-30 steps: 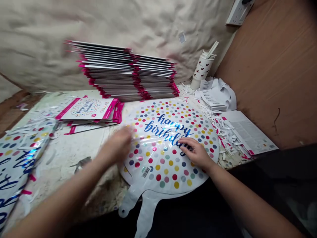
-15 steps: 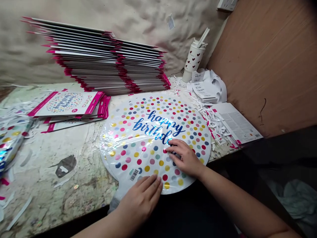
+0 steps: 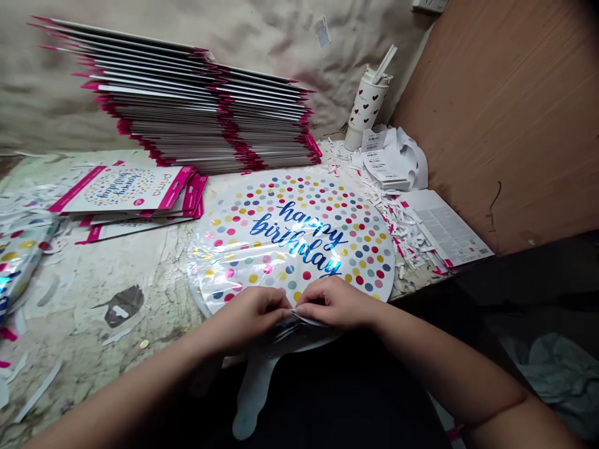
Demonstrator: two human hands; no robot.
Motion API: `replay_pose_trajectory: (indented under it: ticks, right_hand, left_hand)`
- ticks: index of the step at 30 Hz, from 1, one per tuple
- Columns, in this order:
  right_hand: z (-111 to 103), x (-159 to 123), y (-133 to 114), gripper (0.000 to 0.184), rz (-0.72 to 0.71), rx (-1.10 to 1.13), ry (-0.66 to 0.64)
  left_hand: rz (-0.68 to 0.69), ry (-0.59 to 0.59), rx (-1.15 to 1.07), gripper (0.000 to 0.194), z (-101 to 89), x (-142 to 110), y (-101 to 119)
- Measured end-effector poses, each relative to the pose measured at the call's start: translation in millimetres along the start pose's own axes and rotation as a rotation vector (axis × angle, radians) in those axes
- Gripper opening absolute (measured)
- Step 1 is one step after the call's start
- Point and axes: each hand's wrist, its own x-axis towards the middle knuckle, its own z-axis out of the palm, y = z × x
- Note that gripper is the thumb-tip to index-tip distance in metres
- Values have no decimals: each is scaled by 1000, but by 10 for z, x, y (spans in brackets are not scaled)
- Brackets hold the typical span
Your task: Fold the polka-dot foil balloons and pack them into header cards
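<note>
Left hand (image 3: 253,313), right hand (image 3: 336,302): both pinching balloon (image 3: 290,240) | card stack (image 3: 187,118) behind | scraps (image 3: 410,236) alongside

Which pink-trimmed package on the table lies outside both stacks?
The rightmost package, showing its barcode, beside paper scraps; the others are in the tall stack or small pile.

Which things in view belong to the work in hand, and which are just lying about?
In hand, or likely part of it:
- dotted balloon, its near part pinched by the left hand and right hand
- matching printed cards, untouched
- perhaps the label strip, untouched

Apparently just lying about:
- heart-patterned cup
- paper scraps
</note>
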Motion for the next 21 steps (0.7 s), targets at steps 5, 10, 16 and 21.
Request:
replay_pose_trajectory:
  ticks: [5, 10, 16, 21]
  right_hand:
    - [44, 63, -10, 10, -2, -10, 90]
    - [32, 96, 114, 14, 103, 403, 86]
    - [51, 126, 320, 24, 15, 711, 275]
    - [129, -13, 96, 14, -117, 242, 262]
  left_hand:
    - [17, 184, 144, 22, -12, -54, 53]
    - [-39, 137, 425, 23, -202, -341, -167]
    - [-31, 638, 861, 61, -745, -736, -488]
    - [257, 666, 890, 68, -713, -532, -595]
